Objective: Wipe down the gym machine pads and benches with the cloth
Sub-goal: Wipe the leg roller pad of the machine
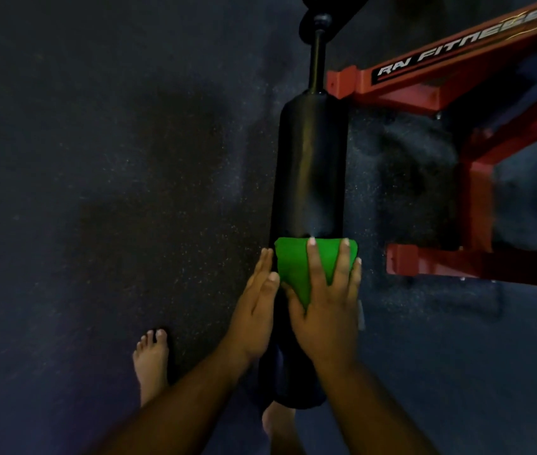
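Worn on the head, looking steeply down and slightly forward. Close above the black roller pad (309, 165) at arm's length, speckled rubber floor (96, 159) beneath, red machine frame (424, 90) along the right edge. No second view.

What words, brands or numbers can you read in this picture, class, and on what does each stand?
"RN FITNESS": white letters on a black strip along the red machine frame; the last letters are stylised and blurred, so that reading is likely, not certain.
No other text shows on the roller pad or green cloth.
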Action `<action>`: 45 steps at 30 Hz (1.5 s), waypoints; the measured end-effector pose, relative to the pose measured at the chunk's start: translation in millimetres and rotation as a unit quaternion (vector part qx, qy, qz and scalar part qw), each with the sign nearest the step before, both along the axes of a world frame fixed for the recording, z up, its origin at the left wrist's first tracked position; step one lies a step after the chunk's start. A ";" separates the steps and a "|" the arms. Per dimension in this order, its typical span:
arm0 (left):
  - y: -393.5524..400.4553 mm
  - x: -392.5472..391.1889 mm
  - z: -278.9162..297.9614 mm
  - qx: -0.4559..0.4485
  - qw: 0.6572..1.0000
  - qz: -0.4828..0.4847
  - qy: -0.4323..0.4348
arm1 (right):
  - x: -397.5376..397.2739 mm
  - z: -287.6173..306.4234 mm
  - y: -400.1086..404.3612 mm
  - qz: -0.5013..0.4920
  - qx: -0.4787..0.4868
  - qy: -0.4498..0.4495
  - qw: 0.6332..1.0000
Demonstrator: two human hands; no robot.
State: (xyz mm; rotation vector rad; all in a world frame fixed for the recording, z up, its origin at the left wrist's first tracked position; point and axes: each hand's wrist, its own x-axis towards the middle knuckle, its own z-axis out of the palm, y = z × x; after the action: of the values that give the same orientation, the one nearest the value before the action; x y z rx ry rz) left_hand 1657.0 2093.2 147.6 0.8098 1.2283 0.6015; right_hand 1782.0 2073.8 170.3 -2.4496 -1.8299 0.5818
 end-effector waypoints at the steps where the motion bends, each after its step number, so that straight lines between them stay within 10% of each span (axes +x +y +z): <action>1: 0.6 0.3 -1.2 0.005 1.000 -0.010 0.005 | 2.3 -2.0 14.3 -0.009 0.012 0.009 1.000; 10: 85.7 30.8 3.3 0.030 0.999 0.003 0.029 | 39.1 -17.5 208.5 -0.028 0.080 0.082 0.993; 18: 62.3 22.9 3.2 0.011 0.999 -0.026 0.047 | 30.8 -9.8 48.4 -0.033 0.081 0.144 0.986; 26: 53.0 28.4 -3.5 0.030 0.998 -0.031 0.045 | 47.2 -18.4 260.3 0.001 0.121 0.031 0.992; 32: 58.9 25.2 8.6 0.001 0.998 -0.046 0.048 | 32.1 4.9 133.0 0.119 0.040 -0.006 0.992; 39: 43.0 24.4 -2.5 0.015 0.997 -0.065 0.027 | 29.7 -7.7 267.2 0.104 0.043 -0.067 0.991; 45: 20.7 4.6 4.4 -0.017 1.000 -0.021 -0.007 | 30.7 7.5 61.2 0.112 0.055 0.036 0.992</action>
State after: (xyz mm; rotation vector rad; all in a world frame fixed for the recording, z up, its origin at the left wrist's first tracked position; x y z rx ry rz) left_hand 1661.6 2113.9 152.0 0.7997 1.2026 0.5501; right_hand 1812.7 2135.1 177.8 -2.1437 -2.0623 0.5556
